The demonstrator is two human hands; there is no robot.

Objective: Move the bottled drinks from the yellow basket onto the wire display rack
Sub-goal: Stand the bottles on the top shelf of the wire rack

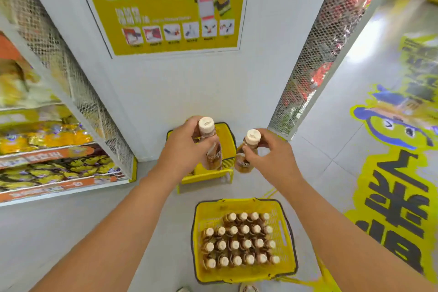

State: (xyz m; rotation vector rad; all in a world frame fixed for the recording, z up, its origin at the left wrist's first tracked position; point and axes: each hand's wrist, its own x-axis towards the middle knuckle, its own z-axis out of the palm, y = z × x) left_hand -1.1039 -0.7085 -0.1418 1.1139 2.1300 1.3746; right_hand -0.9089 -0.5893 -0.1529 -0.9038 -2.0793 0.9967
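**Two bottles on their way to the rack**

In the middle of the frame, the left hand (184, 147) is closed around a brown bottle (209, 147) with a pale cap. Just right of it, the right hand (267, 152) pinches a second bottle (247, 152) near its top. Both bottles hang above the small yellow rack (208, 175) by the white wall (166, 102). I think this is the carry step. Next, each bottle needs to go down standing up.

At the bottom, the yellow basket (288, 239) holds many more bottles. The rack's inside is mostly hidden behind the hands, and the labels are too blurry to read.
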